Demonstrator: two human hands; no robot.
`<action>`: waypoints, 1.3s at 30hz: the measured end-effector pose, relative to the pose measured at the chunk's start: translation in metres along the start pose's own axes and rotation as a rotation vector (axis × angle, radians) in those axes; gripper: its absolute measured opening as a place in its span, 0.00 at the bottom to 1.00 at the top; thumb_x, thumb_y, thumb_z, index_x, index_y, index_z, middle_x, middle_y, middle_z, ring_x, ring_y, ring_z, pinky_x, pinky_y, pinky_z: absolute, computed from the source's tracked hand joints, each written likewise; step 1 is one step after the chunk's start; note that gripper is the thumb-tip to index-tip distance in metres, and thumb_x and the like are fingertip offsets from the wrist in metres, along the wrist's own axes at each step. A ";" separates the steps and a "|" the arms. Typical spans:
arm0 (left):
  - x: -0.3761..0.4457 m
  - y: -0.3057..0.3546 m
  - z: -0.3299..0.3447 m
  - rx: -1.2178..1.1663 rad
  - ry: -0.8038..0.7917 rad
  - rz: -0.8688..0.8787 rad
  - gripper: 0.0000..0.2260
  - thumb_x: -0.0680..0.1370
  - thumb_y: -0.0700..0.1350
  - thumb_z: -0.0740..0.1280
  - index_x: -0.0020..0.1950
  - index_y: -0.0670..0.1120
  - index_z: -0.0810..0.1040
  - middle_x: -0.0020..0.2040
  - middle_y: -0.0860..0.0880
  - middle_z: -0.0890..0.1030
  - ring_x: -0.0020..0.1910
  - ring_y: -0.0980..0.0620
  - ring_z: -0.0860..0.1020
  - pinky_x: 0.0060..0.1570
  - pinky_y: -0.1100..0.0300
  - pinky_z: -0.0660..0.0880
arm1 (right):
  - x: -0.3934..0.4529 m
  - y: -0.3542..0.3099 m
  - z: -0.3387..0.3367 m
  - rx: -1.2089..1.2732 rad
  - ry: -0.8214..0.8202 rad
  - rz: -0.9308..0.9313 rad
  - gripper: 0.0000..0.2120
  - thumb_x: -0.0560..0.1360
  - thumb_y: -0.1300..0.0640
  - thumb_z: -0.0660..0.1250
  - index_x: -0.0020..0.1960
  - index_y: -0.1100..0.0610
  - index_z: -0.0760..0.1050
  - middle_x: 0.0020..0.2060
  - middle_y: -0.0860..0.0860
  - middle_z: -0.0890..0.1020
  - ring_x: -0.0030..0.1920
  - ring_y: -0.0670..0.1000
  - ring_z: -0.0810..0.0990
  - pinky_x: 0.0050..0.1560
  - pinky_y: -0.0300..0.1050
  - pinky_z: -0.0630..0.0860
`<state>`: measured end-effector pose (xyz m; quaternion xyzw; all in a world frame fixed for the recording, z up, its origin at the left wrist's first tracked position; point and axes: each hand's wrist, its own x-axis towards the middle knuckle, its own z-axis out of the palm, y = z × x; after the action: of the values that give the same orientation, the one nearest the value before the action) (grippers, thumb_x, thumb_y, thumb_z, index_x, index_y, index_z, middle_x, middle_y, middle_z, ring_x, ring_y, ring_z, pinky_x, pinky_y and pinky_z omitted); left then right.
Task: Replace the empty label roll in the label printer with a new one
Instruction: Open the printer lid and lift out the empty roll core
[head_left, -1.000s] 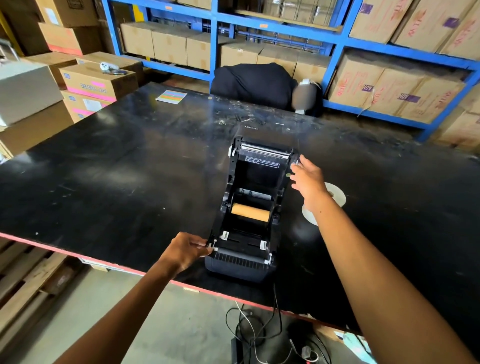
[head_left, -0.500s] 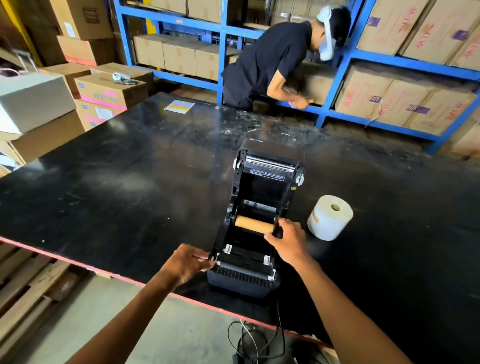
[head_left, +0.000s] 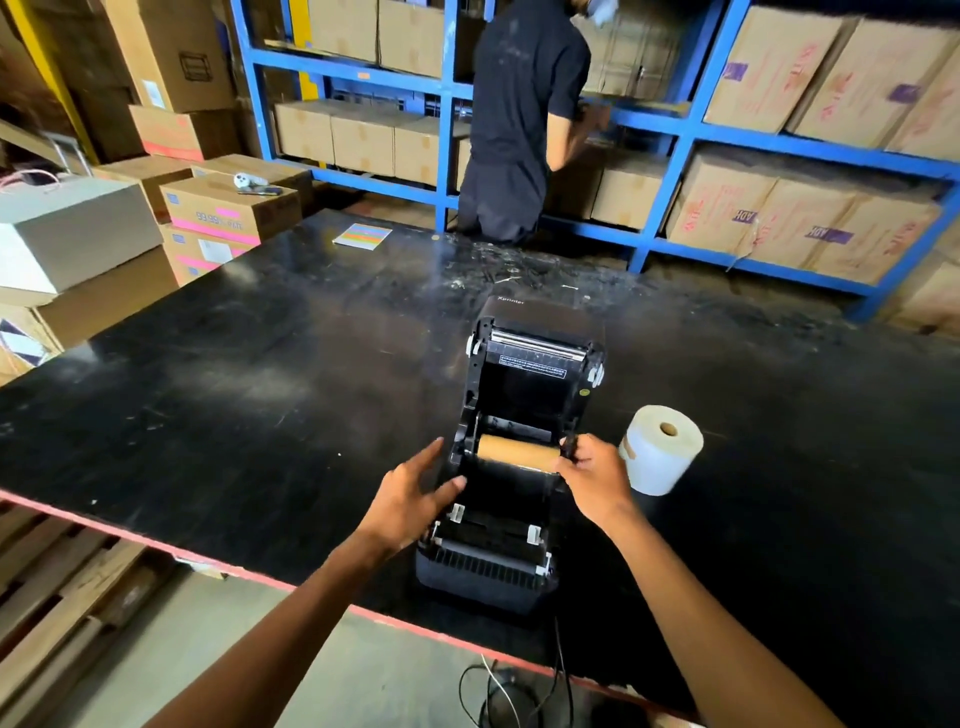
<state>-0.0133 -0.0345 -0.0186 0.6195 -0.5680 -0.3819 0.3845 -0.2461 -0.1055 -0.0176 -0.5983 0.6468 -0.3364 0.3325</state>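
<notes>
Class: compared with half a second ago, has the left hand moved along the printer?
Yes. The left hand has left the printer's front corner and moved back along its side toward the empty core.

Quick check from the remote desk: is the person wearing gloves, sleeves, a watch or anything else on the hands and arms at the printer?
Nothing is worn. The left hand and right hand are bare: no gloves, rings or tape visible. Both forearms are uncovered to the bottom of the frame, with no sleeve cuff, watch or wristband in view. No cables or markings on either arm.
</notes>
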 end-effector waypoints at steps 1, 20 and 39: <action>0.003 0.009 0.005 -0.003 -0.015 0.031 0.29 0.75 0.49 0.70 0.74 0.47 0.64 0.66 0.53 0.72 0.65 0.55 0.71 0.68 0.57 0.68 | -0.005 -0.001 -0.005 0.033 -0.004 0.010 0.06 0.70 0.65 0.69 0.47 0.64 0.77 0.38 0.57 0.83 0.38 0.57 0.81 0.46 0.57 0.80; 0.030 0.077 0.195 0.181 -0.402 0.291 0.16 0.73 0.45 0.71 0.61 0.49 0.79 0.51 0.49 0.84 0.49 0.51 0.82 0.52 0.53 0.79 | -0.111 0.122 -0.159 0.575 0.482 0.388 0.11 0.75 0.67 0.64 0.57 0.66 0.77 0.39 0.57 0.81 0.36 0.52 0.77 0.30 0.32 0.76; 0.081 0.047 0.300 0.709 -0.314 0.270 0.17 0.75 0.50 0.64 0.63 0.49 0.78 0.63 0.43 0.78 0.60 0.42 0.76 0.58 0.51 0.75 | -0.057 0.199 -0.195 0.558 0.221 0.438 0.06 0.74 0.67 0.66 0.50 0.62 0.79 0.32 0.55 0.80 0.33 0.52 0.75 0.33 0.39 0.72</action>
<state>-0.3001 -0.1305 -0.1022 0.5678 -0.7922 -0.1986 0.1027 -0.5143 -0.0297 -0.0744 -0.2922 0.6750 -0.4833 0.4748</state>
